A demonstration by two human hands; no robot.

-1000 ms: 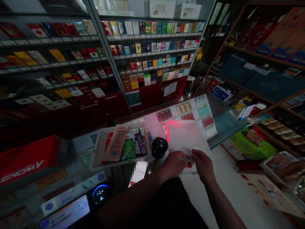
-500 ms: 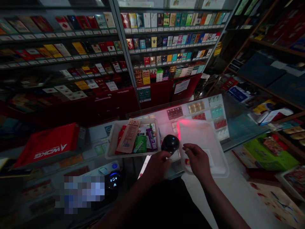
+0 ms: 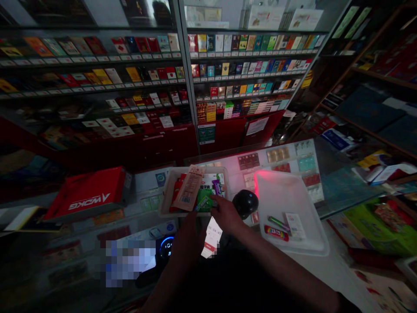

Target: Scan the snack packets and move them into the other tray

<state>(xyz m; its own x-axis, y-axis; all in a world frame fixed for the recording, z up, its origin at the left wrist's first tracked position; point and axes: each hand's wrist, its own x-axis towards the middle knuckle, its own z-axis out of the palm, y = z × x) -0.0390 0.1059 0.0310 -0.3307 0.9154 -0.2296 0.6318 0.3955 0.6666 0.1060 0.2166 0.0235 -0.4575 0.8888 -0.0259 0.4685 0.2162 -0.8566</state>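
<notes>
Green packet [image 3: 204, 203] at left tray's [image 3: 166, 201] near rim, under right hand [image 3: 224, 214] fingers [image 3: 213, 199].

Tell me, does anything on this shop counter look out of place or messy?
Only mildly: in the left tray the packets lie heaped at angles, a hand reaching them. In the right tray three items lie apart.

My left hand [image 3: 190, 228] is too dark to tell whether it grips anything. A mosaic blur [image 3: 130, 263] hides the near-left screen. Print on the far shelf packs [image 3: 247, 65] is too small to read.
</notes>
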